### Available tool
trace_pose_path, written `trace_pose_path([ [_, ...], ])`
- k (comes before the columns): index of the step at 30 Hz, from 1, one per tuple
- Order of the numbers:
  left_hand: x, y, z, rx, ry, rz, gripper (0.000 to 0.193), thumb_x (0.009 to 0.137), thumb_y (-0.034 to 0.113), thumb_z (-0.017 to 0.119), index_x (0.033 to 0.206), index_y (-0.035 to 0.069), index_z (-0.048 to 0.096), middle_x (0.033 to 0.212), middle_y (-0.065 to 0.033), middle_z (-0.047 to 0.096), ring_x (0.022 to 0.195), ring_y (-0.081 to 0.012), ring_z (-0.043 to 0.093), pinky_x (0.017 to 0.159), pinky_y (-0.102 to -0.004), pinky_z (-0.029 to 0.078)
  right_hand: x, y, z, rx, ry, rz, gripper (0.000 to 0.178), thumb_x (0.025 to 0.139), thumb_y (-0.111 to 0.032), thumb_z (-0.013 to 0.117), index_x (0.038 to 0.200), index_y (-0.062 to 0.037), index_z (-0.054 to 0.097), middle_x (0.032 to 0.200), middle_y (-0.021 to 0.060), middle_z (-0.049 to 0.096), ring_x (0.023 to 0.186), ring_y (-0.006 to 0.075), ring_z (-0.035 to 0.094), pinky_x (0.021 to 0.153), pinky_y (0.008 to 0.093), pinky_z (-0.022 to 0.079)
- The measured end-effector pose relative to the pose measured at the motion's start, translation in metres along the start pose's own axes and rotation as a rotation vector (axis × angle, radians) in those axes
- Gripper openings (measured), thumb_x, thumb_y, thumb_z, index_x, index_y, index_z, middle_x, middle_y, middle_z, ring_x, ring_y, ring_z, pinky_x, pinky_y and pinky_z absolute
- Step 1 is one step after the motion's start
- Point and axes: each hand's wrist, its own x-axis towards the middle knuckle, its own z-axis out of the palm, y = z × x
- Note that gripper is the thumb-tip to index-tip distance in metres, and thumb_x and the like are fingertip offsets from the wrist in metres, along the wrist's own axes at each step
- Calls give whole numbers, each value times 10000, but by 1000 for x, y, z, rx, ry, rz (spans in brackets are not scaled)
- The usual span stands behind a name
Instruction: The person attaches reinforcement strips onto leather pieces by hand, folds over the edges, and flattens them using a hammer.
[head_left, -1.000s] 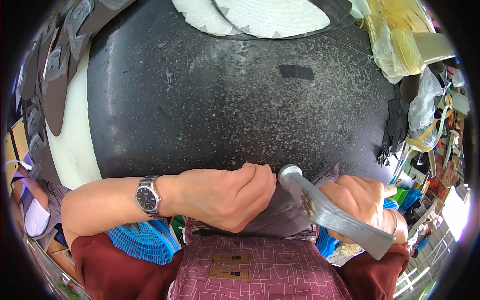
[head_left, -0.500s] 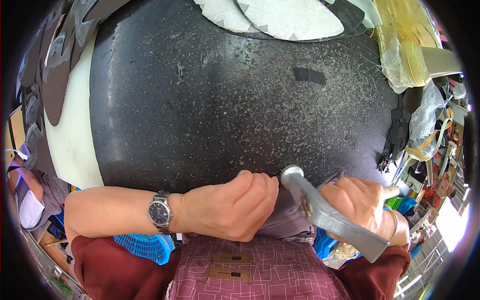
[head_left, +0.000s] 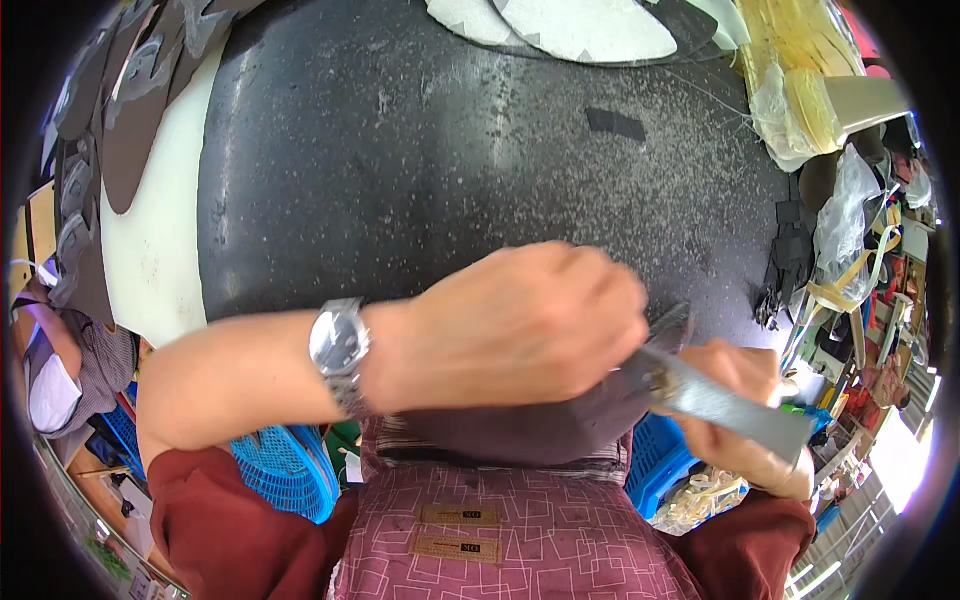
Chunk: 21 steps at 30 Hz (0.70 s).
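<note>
My left hand, with a silver wristwatch on the wrist, is closed over a dark brown piece of material held against my lap at the near edge of the black worktable. My right hand grips a grey metal tool whose head lies against the right end of the dark piece, just under my left fingers. The tool's tip is hidden behind my left hand.
White and dark cut shapes lie at the table's far edge. Dark cut pieces and a white board line the left side. Plastic bags and straps crowd the right. A blue basket sits below left, and a person sits far left.
My left hand has lifted and moved right over the dark piece. The tool's head, raised and visible before, is now lower and tucked against the piece under my left hand.
</note>
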Motion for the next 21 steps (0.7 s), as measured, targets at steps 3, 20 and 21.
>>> trace_pose_path([
  [3,20,-9,16,113,-69,220,116,754,168,571,741,75,503,689,-21,456,603,-127,485,496,-254,435,-11,-3,-10,-37,88,119,297,639,-99,686,918,-59,591,629,53,486,497,238,553,442,356,420],
  [20,13,-8,18,195,-39,365,210,693,64,676,870,-49,662,845,-104,577,709,-194,577,556,-260,485,2,41,-16,-47,-3,-104,293,671,-176,607,903,-15,532,629,28,412,490,166,531,410,309,433],
  [21,13,-9,14,198,-43,357,210,693,64,676,870,-49,662,845,-104,577,709,-194,577,556,-260,485,5,42,-15,-106,40,-141,281,666,-175,602,888,-17,533,623,22,402,480,153,517,402,298,426],
])
